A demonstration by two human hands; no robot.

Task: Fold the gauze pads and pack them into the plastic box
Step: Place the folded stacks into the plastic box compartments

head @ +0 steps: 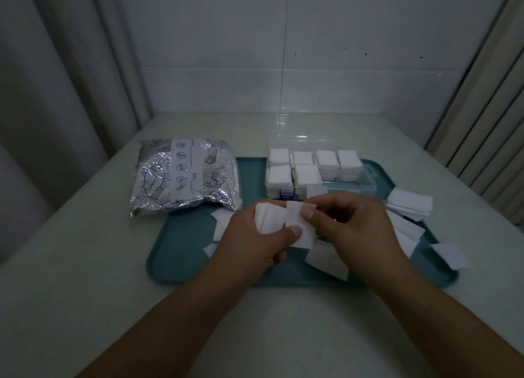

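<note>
Both hands meet over the middle of a teal tray [181,252]. My left hand [249,244] grips a small stack of folded white gauze pads [268,217], thumb on top. My right hand [351,227] pinches one gauze pad [296,224] against that stack between thumb and forefinger. Behind them stands a clear plastic box [365,187] with its lid up; several compartments hold stacks of folded pads [306,174]. Loose unfolded pads [409,204] lie on the tray's right side and under my hands.
A silver foil bag [184,176] printed with fish drawings lies at the tray's left rear corner on the pale table [85,264]. One loose pad [449,255] hangs over the tray's right rim. Curtains flank both sides; a wall closes the back.
</note>
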